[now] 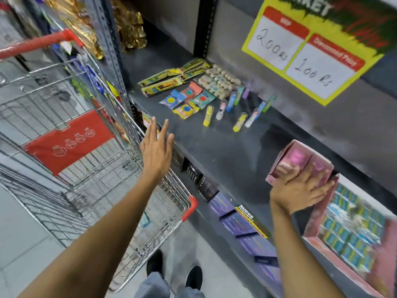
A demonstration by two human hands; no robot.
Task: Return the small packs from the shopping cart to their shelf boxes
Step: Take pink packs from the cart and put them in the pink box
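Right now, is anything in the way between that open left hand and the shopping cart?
Nothing visible. The left hand hovers, fingers spread, at the shopping cart by its wire rim; only air lies between them.

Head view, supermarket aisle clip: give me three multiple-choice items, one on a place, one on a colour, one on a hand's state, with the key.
1. Where is the shopping cart?
A. on the person's left
B. on the person's right
C. behind the shelf

2. What colour is the box on the shelf edge?
A. green
B. pink
C. white

3. How is the left hand?
A. closed on a pack
B. open and empty
C. resting on the cart handle

Key: A, the cart stands left of the shelf; B, its foil faces look pink; B, fingers spread, nothing held, while the right hand presses on the box.
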